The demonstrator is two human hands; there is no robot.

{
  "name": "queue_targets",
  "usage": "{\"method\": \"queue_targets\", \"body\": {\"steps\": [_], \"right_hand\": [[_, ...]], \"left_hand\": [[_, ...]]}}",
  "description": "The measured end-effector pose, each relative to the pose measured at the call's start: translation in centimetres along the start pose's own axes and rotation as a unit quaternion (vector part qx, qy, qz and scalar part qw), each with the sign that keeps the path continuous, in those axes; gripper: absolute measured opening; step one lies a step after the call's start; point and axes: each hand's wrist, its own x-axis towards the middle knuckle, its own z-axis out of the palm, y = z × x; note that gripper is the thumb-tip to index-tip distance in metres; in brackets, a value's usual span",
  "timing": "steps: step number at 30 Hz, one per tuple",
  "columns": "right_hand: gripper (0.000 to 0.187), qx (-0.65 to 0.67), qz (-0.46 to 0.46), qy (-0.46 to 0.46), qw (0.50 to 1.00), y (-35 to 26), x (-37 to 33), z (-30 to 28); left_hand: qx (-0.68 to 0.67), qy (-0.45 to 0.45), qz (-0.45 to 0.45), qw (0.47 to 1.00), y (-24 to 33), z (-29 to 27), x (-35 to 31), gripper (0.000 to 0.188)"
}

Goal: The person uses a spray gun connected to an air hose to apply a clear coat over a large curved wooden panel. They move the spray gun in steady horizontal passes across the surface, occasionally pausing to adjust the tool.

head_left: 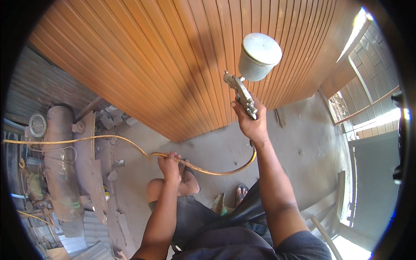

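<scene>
My right hand (253, 119) is closed round the handle of a metal spray gun (241, 93), held up before a large orange-brown ribbed panel (173, 56). A round silvery cup with a pale lid (260, 54) sits on the gun's side. From the bottom of the grip a yellow air hose (216, 172) curves down and across to the left. My left hand (170, 164) is wrapped round this hose near my knee. Whether the trigger is pressed I cannot make out. A dark shadow falls on the panel left of the gun.
Left, a rusty cylindrical tank (63, 160) stands by corrugated sheets (47, 82), and the hose runs over it. Broken stones (112, 118) lie beneath the panel's left edge. Right, a grey board (377, 173) leans near wooden bars. Grey floor (294, 151) spreads below the panel.
</scene>
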Motion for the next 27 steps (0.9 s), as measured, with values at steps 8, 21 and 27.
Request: {"method": "queue_targets", "body": {"steps": [8, 21, 27], "right_hand": [[0.019, 0.028, -0.053, 0.019, 0.998, -5.7, 3.7, -0.3], [0.016, 0.086, -0.121, 0.020, 0.989, -15.4, 9.0, -1.1], [0.019, 0.113, -0.152, 0.035, 0.981, -19.8, 9.8, -1.7]], "left_hand": [[-0.015, -0.001, 0.011, 1.000, -1.0, -0.9, 1.0, 0.018], [-0.052, 0.007, 0.024, 0.998, -1.0, -0.6, 0.8, 0.022], [-0.089, 0.019, 0.024, 0.996, -0.4, -0.2, -0.1, 0.027]]}}
